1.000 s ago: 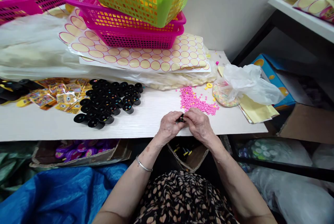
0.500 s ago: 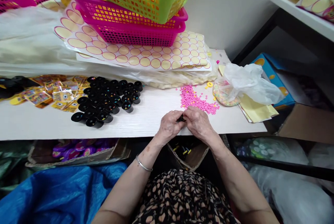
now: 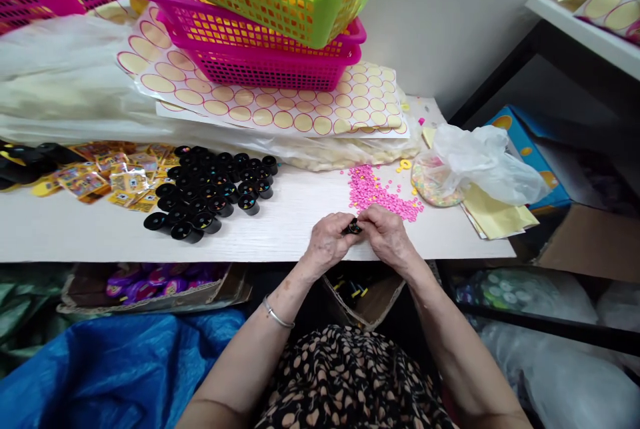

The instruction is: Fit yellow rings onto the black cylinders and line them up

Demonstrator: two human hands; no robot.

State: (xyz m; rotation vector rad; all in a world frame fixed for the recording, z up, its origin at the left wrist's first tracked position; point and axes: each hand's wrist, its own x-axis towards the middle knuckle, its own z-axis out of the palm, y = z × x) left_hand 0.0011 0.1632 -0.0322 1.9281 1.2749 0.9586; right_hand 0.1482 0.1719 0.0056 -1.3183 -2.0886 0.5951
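Black cup point(image 3: 353, 227) sits near the counter's point(image 3: 300, 215) front edge, gripped by the left hand's point(image 3: 327, 240) curled fingers; the right hand point(image 3: 387, 235) pinches its rim. Likely mid-handling, the next move calls for steady fingertips.

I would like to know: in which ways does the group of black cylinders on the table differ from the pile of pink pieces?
Size: each of the black cylinders is much larger than any of the pink pieces. Arrangement: the black cylinders are grouped close together, while the pink pieces are spread in a loose, irregular pile. Both groups have many items and are on the white table.
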